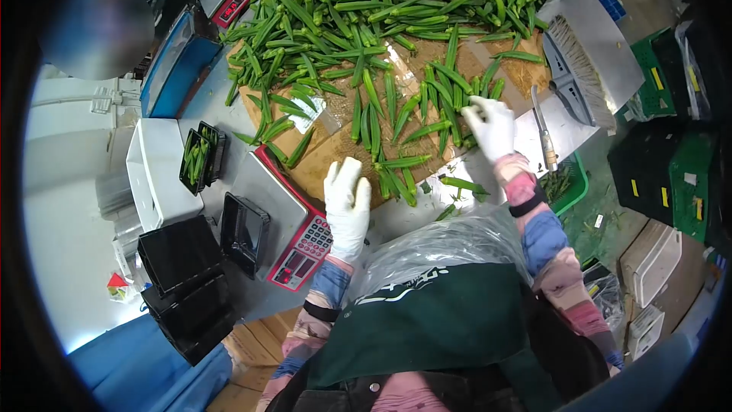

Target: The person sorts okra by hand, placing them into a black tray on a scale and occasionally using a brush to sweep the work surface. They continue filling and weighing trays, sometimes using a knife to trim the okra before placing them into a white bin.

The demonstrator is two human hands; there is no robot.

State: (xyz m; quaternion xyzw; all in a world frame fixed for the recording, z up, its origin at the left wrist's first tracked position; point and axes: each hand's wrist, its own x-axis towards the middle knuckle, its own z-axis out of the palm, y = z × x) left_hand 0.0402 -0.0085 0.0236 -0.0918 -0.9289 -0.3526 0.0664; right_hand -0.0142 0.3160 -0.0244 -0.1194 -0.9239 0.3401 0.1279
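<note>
Okra pods (358, 19), green, heaped at the far side and scattered nearer on cardboard (324, 164) spread over the counter (391, 220). Left hand (347, 210), white-gloved, held beside the red-edged scale (307, 240), grip loosely spread. Right hand (492, 130), white-gloved, placed at scattered pods; whether any is pinched by its curled grip cannot be told.

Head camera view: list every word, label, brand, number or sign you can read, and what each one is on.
Nothing reads clearly enough to quote.
Dark green apron: white lettering, folded and partial, unreadable.
Near scale: keypad markings too small; display unreadable.
Far scale: red lit digits, too blurred to read.
Green crates: yellow labels, too small to read.
</note>
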